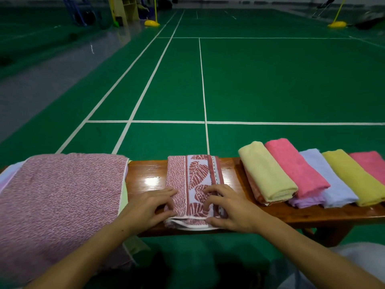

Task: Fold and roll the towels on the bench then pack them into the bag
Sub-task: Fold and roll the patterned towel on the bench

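Evidently rolling is underway: at lower centre, the left hand (149, 207) and right hand (227, 207) curl their fingers around the leaf-patterned towel's (194, 178) near end on the bench (145, 174); next, they must roll it away evenly.

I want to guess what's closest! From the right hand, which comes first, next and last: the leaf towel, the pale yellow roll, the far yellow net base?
1. Leaf towel, under the right hand.
2. Pale yellow roll, just right on the bench.
3. Yellow net base, far across the court.

Bare bench (145, 176) flanks the folded towel (194, 180) — stacked towels (62, 197) left, rolled towels (302, 178) crowding right.
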Available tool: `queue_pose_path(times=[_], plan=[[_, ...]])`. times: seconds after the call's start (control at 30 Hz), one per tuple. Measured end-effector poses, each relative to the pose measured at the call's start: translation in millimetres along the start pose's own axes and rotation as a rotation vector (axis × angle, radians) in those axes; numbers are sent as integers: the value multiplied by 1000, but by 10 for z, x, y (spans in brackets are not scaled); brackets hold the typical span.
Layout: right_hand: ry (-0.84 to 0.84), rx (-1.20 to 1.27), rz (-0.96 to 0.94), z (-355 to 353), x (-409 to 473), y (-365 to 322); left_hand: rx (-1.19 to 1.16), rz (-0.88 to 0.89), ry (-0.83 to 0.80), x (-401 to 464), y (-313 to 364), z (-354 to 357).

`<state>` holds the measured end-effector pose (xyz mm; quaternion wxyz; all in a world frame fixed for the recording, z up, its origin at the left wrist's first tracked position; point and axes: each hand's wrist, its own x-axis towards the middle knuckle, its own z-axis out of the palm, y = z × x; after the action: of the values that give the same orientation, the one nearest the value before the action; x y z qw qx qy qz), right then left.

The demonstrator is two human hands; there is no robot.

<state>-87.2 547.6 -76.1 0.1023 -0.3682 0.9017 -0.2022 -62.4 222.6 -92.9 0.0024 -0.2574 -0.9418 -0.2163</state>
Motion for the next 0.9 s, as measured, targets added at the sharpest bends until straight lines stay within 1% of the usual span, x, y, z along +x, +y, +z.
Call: queue_pose_path(times=[0.07,0.13,0.2,0.3,0.37,0.47,0.53,0.6,0.67,0.83,0.9], plan=[[4,-2,19,-17,20,10,-28,-12,-28,2,14,-47],[5,5,32,-23,22,17,-21,-2,-121,-9,53,-84],[10,-3,27,-20,19,23,4,15,-167,-23,70,-95],[1,-19,23,-33,10,30,-5,32,-123,-26,50,-62],[-16,-56,0,-31,4,32,-1,25,-76,-32,41,-29],[-26,-114,-18,-16,12,32,-19,15,-47,-31,19,13],[-20,-116,-10,-26,22,40,-47,1,-66,-29,6,-24],[-15,-110,-9,-44,31,61,-32,-9,-128,-22,-2,-84],[-17,-105,-12,-51,40,75,6,33,-152,-9,1,-118],[6,-166,-35,-58,67,39,77,85,-36,36,21,-92],[1,-164,-17,-98,69,-2,47,70,-22,63,76,-134]])
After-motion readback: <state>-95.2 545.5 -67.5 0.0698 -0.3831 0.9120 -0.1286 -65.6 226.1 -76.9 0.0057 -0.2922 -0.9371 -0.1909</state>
